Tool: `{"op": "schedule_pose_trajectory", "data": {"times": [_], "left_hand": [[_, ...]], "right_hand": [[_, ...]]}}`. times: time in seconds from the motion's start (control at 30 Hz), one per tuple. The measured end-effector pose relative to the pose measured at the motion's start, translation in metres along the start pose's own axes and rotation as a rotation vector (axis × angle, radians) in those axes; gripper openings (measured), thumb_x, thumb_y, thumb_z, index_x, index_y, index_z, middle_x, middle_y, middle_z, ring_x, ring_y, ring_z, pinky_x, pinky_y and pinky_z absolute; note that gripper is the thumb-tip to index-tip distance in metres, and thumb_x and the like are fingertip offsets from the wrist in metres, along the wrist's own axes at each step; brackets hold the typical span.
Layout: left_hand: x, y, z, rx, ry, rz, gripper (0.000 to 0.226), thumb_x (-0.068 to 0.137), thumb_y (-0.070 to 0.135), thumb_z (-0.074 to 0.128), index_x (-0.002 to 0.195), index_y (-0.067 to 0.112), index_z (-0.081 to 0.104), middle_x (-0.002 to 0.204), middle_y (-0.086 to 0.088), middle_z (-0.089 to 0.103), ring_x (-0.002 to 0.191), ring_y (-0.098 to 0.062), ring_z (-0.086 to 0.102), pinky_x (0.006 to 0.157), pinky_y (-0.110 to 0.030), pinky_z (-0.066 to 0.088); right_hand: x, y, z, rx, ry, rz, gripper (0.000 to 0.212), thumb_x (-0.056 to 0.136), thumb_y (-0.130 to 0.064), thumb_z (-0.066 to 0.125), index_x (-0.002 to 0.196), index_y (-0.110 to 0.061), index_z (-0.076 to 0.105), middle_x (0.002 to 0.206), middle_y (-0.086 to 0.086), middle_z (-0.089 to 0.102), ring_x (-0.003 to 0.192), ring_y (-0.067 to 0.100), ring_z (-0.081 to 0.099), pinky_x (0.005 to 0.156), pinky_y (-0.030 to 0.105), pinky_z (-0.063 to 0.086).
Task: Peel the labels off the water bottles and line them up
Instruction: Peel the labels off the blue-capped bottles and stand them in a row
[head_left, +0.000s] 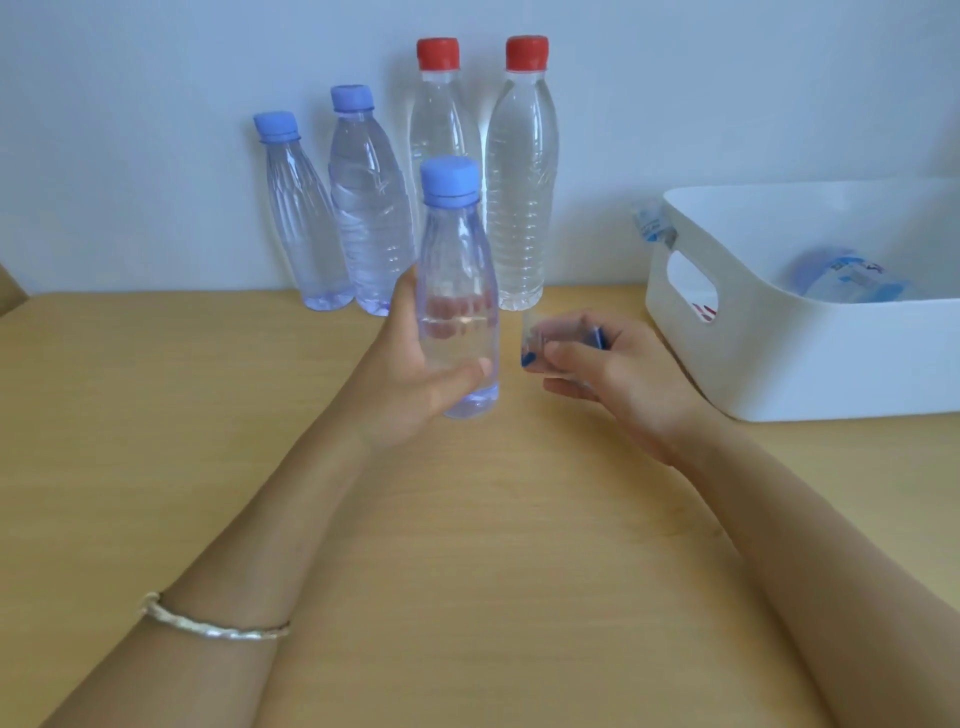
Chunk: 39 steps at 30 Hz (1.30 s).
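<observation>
Wood table (156, 415), pale wall (130, 78) behind. L hand (415, 374) grips bottle (457, 291); R hand (618, 374) pinches label (561, 338) (bin (779, 364) beside).

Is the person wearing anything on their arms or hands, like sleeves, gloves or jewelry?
No sleeves or gloves show: both forearms are bare right up to the picture's edge. The left arm wears one thin, silvery, twisted-looking bangle around the forearm. The left hand and right hand show no rings on the fingers.

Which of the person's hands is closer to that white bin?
Right. The right hand, pinching a peeled label, sits just beside the white bin. The left hand holds a blue-capped bottle farther away.
</observation>
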<state>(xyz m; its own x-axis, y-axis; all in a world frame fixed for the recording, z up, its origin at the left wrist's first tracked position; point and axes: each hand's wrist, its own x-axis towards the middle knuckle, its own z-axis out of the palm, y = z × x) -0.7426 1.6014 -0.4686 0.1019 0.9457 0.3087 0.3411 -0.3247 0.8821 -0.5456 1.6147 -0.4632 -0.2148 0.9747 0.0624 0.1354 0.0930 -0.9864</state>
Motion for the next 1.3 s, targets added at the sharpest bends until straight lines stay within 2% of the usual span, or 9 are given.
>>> {"op": "schedule_pose_trajectory", "data": {"times": [0.23, 0.4, 0.5, 0.67, 0.8, 0.97, 1.1, 1.2, 1.3], "left_hand": [[0.000, 0.001, 0.022, -0.006, -0.023, -0.026, 0.086, 0.079, 0.025, 0.074, 0.143, 0.046, 0.021, 0.125, 0.019, 0.060, 0.121, 0.001, 0.053, 0.090, -0.024, 0.047], [0.000, 0.002, 0.022, 0.012, -0.024, -0.009, 0.088, 0.080, 0.029, 0.073, 0.145, 0.045, 0.017, 0.130, 0.018, 0.057, 0.123, 0.001, 0.048, 0.082, -0.019, 0.045], [0.000, 0.002, 0.021, 0.020, -0.028, -0.002, 0.090, 0.081, 0.031, 0.074, 0.147, 0.044, 0.015, 0.132, 0.018, 0.054, 0.123, 0.003, 0.047, 0.085, -0.015, 0.047], [-0.001, 0.004, 0.022, 0.013, -0.028, -0.010, 0.086, 0.085, 0.026, 0.072, 0.148, 0.041, 0.015, 0.131, 0.013, 0.051, 0.117, -0.004, 0.048, 0.070, 0.002, 0.041], [-0.001, 0.004, 0.023, -0.011, -0.038, 0.000, 0.084, 0.085, 0.024, 0.071, 0.146, 0.041, 0.016, 0.135, 0.016, 0.048, 0.121, -0.004, 0.046, 0.072, 0.002, 0.040], [0.000, 0.003, 0.022, -0.030, -0.045, 0.004, 0.085, 0.085, 0.024, 0.072, 0.147, 0.041, 0.016, 0.135, 0.018, 0.048, 0.125, -0.003, 0.045, 0.082, -0.013, 0.044], [-0.001, 0.003, 0.022, -0.013, -0.046, -0.007, 0.088, 0.085, 0.027, 0.072, 0.149, 0.039, 0.013, 0.135, 0.015, 0.048, 0.126, -0.005, 0.045, 0.085, -0.015, 0.043], [-0.001, 0.002, 0.021, -0.002, -0.043, -0.011, 0.087, 0.085, 0.027, 0.072, 0.149, 0.039, 0.014, 0.133, 0.015, 0.049, 0.124, -0.005, 0.045, 0.083, -0.011, 0.042], [0.000, 0.002, 0.021, 0.001, -0.043, -0.006, 0.089, 0.084, 0.029, 0.072, 0.150, 0.037, 0.013, 0.138, 0.015, 0.048, 0.127, -0.006, 0.045, 0.092, -0.021, 0.044]], "right_hand": [[-0.001, 0.002, 0.005, -0.166, 0.241, -0.161, 0.022, 0.084, -0.002, 0.053, 0.083, -0.022, 0.064, 0.080, -0.004, 0.069, 0.076, 0.014, 0.057, 0.084, 0.046, 0.052], [-0.001, -0.002, 0.012, -0.258, 0.335, -0.208, 0.014, 0.084, -0.018, 0.056, 0.084, -0.032, 0.057, 0.090, 0.000, 0.069, 0.084, 0.013, 0.062, 0.074, 0.020, 0.047], [0.003, -0.021, 0.006, -0.431, 0.422, -0.269, 0.010, 0.092, -0.021, 0.055, 0.088, -0.030, 0.056, 0.072, -0.014, 0.056, 0.065, -0.005, 0.051, 0.061, 0.011, 0.038], [0.016, -0.078, -0.020, -0.809, 0.472, -0.320, 0.022, 0.091, -0.015, 0.048, 0.110, -0.022, 0.058, 0.089, -0.007, 0.058, 0.082, 0.014, 0.058, 0.074, 0.030, 0.047], [0.029, -0.104, -0.044, -1.142, 0.584, -0.173, 0.040, 0.085, -0.004, 0.043, 0.122, -0.016, 0.052, 0.121, 0.014, 0.057, 0.106, 0.039, 0.054, 0.087, 0.040, 0.043], [0.035, -0.092, -0.058, -1.251, 0.558, 0.065, 0.034, 0.084, -0.003, 0.047, 0.117, -0.007, 0.055, 0.117, 0.019, 0.056, 0.103, 0.040, 0.055, 0.081, 0.037, 0.041], [0.034, -0.087, -0.056, -1.235, 0.559, 0.046, 0.031, 0.084, -0.003, 0.047, 0.113, -0.005, 0.058, 0.112, 0.020, 0.057, 0.090, 0.037, 0.052, 0.077, 0.037, 0.042], [0.030, -0.089, -0.055, -1.246, 0.549, 0.029, 0.031, 0.085, -0.006, 0.047, 0.114, -0.007, 0.058, 0.113, 0.019, 0.057, 0.095, 0.038, 0.054, 0.077, 0.036, 0.042], [0.026, -0.089, -0.051, -1.266, 0.500, 0.031, 0.032, 0.085, -0.008, 0.049, 0.116, -0.009, 0.055, 0.113, 0.018, 0.055, 0.089, 0.036, 0.050, 0.076, 0.036, 0.041]]}}
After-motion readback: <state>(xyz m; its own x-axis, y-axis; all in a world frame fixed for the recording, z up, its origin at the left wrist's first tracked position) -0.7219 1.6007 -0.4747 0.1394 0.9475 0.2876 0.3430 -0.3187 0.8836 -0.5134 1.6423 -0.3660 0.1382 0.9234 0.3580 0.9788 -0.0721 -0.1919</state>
